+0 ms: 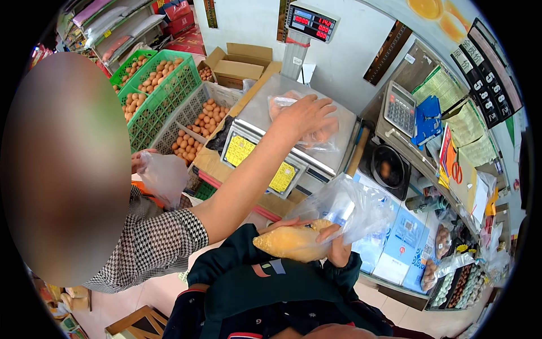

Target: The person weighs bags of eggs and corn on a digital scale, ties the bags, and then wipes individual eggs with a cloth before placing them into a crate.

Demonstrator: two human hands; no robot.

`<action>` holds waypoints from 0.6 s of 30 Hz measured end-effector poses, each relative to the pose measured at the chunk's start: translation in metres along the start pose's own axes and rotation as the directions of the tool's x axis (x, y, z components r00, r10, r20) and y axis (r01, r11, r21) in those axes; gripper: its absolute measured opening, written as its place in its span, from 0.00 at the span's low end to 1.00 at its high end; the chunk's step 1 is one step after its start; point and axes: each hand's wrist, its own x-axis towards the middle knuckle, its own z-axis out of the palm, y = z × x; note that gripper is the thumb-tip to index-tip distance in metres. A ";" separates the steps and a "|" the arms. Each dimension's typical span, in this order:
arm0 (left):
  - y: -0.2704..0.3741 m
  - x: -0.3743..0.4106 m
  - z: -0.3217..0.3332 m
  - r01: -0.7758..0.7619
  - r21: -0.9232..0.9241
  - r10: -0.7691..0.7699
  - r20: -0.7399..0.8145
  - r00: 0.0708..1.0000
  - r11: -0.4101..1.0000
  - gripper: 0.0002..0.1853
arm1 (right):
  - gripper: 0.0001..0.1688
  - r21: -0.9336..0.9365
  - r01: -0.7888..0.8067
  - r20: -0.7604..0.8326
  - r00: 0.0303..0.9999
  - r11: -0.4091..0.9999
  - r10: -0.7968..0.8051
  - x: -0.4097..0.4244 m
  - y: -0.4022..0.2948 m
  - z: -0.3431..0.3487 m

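A clear plastic bag of yellow grain-like food rests against my chest, tilted to the left. My left hand supports it from the far side, partly hidden behind it. With my right hand I grip the bag near its neck. Its loose, transparent upper part spreads out beyond my fingers over the counter edge. On the steel scale platform lies another clear bag of brown eggs, under the outstretched hand of another person on my left.
Crates of brown eggs, one grey and one green, stand left of the scale. That person's other hand holds a plastic bag. A calculator, red scissors and a black bowl are on the right, above blue-and-white cartons.
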 end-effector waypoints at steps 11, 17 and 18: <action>0.005 -0.008 -0.002 -0.073 0.056 0.077 -0.084 0.993 0.996 0.23 | 0.25 0.061 0.047 -0.108 0.993 0.997 -0.041 0.004 0.009 -0.002; 0.011 -0.017 -0.007 -0.163 0.165 0.195 -0.202 0.960 0.973 0.22 | 0.25 -0.031 0.133 -0.192 0.972 0.991 -0.137 0.011 -0.001 -0.003; 0.015 -0.020 -0.009 -0.181 0.193 0.224 -0.229 0.947 0.964 0.22 | 0.25 -0.032 0.124 -0.221 0.967 0.992 -0.128 0.011 -0.001 -0.005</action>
